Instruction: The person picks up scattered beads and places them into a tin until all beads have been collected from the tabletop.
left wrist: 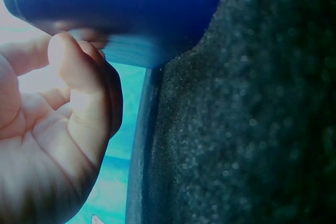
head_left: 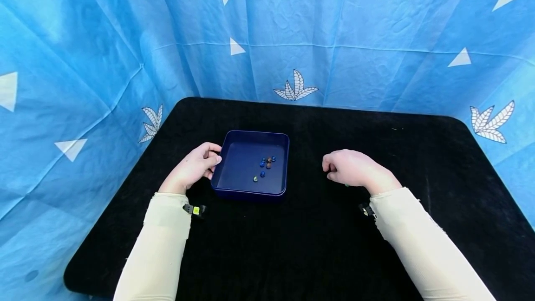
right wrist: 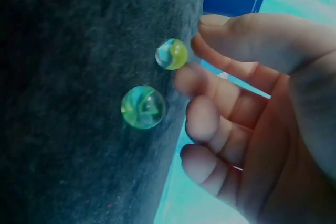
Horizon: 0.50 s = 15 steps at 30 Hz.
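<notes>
My left hand (head_left: 194,164) grips the left wall of a dark blue square tray (head_left: 251,194), thumb at the rim and curled fingers against the outside. In the left wrist view those fingers (left wrist: 84,93) press on the shiny blue wall (left wrist: 142,19). Several small marbles (head_left: 262,174) lie in the tray, mostly blue and brown, with a yellow-green one (head_left: 255,179) nearest me. To the right, my right hand (head_left: 353,167) hovers low over the table, fingers loosely bent and holding nothing. By its fingertips sit a yellow-and-blue marble (right wrist: 171,54) and a larger clear green swirled marble (right wrist: 143,107).
A black cloth-covered table (head_left: 309,245) with rounded corners carries everything. Blue curtains (head_left: 368,22) with white triangles and leaf prints hang behind it and along its sides.
</notes>
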Available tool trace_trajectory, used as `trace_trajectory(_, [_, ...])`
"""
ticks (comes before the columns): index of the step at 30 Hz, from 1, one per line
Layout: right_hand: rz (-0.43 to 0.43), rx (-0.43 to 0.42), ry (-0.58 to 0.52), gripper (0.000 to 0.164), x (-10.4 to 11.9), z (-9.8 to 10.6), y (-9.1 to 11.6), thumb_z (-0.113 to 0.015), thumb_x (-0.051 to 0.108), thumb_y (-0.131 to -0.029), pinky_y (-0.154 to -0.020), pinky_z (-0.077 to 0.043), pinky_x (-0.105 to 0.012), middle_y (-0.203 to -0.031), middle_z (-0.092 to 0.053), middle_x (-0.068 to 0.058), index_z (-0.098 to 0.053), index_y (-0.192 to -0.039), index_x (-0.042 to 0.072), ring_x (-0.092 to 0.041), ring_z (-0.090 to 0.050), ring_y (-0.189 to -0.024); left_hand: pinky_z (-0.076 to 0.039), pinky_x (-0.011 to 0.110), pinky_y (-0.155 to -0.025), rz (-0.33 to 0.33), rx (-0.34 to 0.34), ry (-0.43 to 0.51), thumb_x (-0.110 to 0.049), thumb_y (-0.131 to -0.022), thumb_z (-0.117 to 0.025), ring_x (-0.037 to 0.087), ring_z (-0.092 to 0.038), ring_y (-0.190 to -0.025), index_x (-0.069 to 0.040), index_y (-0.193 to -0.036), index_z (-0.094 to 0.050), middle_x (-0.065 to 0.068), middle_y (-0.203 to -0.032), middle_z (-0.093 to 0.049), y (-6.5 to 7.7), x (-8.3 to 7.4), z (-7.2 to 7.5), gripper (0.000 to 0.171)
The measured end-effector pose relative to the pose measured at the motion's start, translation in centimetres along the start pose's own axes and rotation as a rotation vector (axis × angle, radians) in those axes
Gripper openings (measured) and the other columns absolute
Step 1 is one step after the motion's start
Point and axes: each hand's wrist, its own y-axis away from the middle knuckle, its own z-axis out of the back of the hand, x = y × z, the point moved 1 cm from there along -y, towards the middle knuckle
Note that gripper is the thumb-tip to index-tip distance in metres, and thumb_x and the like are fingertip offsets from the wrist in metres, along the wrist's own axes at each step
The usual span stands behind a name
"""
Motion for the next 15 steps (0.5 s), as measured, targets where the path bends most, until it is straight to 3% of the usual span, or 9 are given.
trace_trajectory(8, [-0.014,0.056,-0.028,0.016,-0.26,-0.46,-0.07,-0.074,0.008,-0.088,-0.070,-0.047,-0.037,-0.085,-0.058,0.006,-0.064,-0.083,0.021,-0.015,-0.050,-0.072,-0.054,0.032,-0.059,0.001,-0.007,-0.001,-0.009,-0.104,-0.053,0.027,-0.056,-0.076,0.005,-0.139,-0.043,0.024,-0.105,-0.055,-0.22,0.29,0.00,0.039])
trace_trajectory(15, [-0.031,0.061,-0.021,0.016,-0.36,-0.63,-0.26,-0.074,0.011,-0.088,-0.068,-0.046,-0.036,-0.083,-0.057,0.006,-0.063,-0.082,0.022,-0.015,-0.050,-0.071,-0.054,0.033,-0.060,-0.005,0.002,0.002,-0.010,-0.104,-0.053,0.029,-0.057,-0.077,0.006,-0.139,-0.042,0.026,-0.104,-0.054,-0.18,0.22,0.04,0.040])
